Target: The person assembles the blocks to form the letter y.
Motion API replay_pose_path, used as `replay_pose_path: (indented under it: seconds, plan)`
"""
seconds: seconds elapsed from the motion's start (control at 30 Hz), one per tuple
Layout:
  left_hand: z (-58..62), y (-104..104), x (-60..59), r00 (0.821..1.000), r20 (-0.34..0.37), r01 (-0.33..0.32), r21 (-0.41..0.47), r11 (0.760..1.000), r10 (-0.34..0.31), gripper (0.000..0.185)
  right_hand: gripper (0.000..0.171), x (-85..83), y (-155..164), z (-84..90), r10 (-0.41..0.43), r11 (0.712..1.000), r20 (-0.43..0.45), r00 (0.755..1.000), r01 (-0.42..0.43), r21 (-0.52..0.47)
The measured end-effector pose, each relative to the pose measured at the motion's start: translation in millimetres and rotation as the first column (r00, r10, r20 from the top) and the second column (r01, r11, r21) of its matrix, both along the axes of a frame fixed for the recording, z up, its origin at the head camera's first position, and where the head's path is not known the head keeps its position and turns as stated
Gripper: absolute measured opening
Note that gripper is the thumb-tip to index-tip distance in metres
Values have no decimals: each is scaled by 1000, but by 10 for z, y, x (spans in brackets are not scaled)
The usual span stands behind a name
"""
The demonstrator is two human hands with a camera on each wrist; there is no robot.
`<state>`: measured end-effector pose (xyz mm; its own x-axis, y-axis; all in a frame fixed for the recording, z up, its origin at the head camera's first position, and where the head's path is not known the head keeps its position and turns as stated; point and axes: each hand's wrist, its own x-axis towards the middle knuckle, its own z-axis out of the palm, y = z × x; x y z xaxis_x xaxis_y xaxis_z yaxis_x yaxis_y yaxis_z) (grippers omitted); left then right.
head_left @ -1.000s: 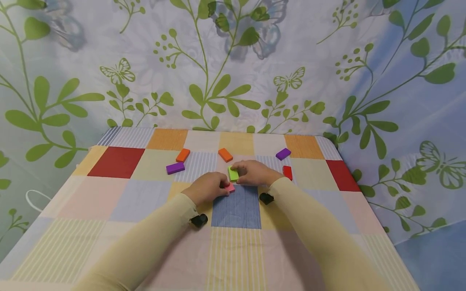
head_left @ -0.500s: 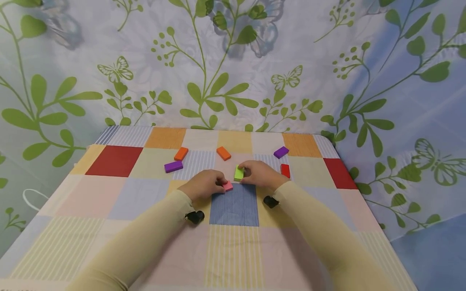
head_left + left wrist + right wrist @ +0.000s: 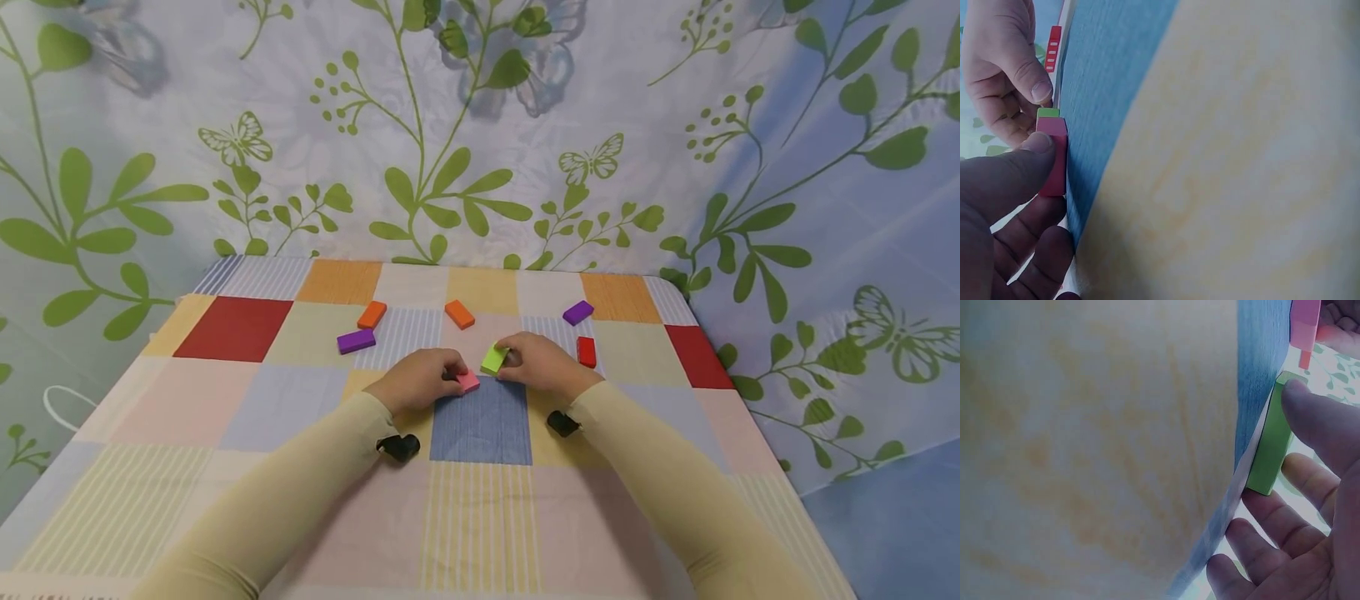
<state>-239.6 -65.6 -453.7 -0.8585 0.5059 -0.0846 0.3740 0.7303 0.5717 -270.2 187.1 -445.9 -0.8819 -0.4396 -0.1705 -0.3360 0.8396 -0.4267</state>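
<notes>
Green block (image 3: 493, 359), seemingly light, rigid and smooth, is being pinched by the right hand (image 3: 542, 364); pink block (image 3: 468, 382) is being gripped by the left hand (image 3: 417, 382).

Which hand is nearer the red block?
Right. The right hand, pinching the green block, sits just beside the red block. The left hand, gripping the pink block, lies farther left.

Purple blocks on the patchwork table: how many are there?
2. One purple block lies at the left, beside an orange block; the other purple block lies at the far right, above the red block. The hands might hide more.
</notes>
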Motion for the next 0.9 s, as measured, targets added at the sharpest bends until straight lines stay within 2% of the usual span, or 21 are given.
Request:
replay_pose_path:
  seconds: [0.63,0.9]
  plan:
    - [67,52,6,999,38,-22,-13,1000,23,27,55,46,37,35,-21,1000,32,999,21,-23]
    - [79,54,5,999,31,-34,-28,999,35,27,53,51,18,45,-16,999,36,999,17,-30]
